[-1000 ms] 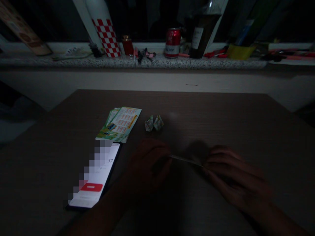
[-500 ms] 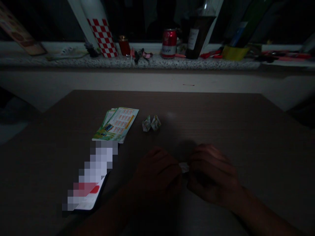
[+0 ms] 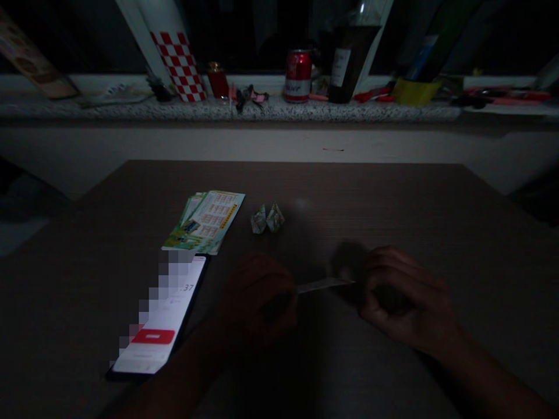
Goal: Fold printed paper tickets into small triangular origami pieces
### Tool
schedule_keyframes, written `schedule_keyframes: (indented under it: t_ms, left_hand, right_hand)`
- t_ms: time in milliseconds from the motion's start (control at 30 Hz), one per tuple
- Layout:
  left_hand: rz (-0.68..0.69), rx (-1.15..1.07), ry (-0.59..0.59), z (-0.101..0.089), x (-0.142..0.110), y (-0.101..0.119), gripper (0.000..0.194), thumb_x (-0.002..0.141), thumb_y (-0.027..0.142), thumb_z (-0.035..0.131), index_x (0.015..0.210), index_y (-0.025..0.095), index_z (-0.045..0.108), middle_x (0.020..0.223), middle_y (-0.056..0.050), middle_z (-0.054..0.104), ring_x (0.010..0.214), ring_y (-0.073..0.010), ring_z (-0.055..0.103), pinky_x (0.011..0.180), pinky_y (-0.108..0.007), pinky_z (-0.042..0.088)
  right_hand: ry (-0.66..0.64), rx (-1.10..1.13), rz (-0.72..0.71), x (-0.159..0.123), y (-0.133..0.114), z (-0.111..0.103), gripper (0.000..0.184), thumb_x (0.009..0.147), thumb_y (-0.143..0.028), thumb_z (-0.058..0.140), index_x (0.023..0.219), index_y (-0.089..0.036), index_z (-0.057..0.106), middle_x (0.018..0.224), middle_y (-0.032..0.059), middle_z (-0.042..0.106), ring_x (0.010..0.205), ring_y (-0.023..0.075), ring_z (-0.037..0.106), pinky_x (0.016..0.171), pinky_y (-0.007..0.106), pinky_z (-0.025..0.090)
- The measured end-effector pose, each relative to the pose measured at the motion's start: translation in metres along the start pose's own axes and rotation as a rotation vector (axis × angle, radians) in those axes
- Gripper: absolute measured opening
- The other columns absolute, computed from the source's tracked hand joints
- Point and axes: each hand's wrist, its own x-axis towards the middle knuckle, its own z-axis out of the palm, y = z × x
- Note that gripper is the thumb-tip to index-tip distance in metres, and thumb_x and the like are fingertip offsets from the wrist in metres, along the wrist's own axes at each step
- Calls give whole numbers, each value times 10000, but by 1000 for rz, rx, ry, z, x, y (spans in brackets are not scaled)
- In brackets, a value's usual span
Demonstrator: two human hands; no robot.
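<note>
Head view had my left hand (image 3: 262, 297) pinched on the near end of a thin pale strip (image 3: 325, 284), the thumb lost in the dark beneath my fingers. From that pinch the strip ran out to my right, its long axis lying crosswise between my two hands and tilting slightly so that the free tip sat a little farther off than the held end. That tip pointed at my right hand (image 3: 406, 294), which was the nearer one to it, just beside but seemingly apart. My right fingers were curled, thumb below and forefinger above, knuckles up, the wrist angling in from the lower right; I could not tell whether thumb and fingertips met. My left hand was bent over, back upward, its forearm slanting in from the lower left, deep in shadow. Both hands were low over the table (image 3: 393, 203); whether the strip touched the wood was too dim to tell. Beyond my left hand stood two small folded papers (image 3: 275, 219), side by side. Left of them lay a fanned pile of cards (image 3: 209, 218), and just nearer me a lit phone (image 3: 152, 337), partly blurred out.
</note>
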Motion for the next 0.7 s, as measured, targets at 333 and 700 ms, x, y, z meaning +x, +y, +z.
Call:
schedule_keyframes:
  t_ms: [333, 700]
  left_hand:
    - [-49, 50, 66, 11, -3, 8, 97, 750, 89, 618, 794, 174, 606, 740, -26, 658, 693, -147, 608, 659, -283, 500]
    - [-69, -74, -107, 29, -15, 18, 390, 766, 193, 646, 1142, 142, 554, 1122, -101, 633, 1042, -215, 580, 923, -377, 477]
  right_hand:
    - [-17, 103, 120, -4, -21, 17, 177, 778, -67, 625, 917, -170, 656, 760, 50, 687, 662, 178, 634, 624, 333, 529]
    - [-118, 264, 234, -9, -29, 30, 270, 849, -79, 572, 1088, -183, 640, 952, 81, 703, 897, 195, 661, 789, 336, 556]
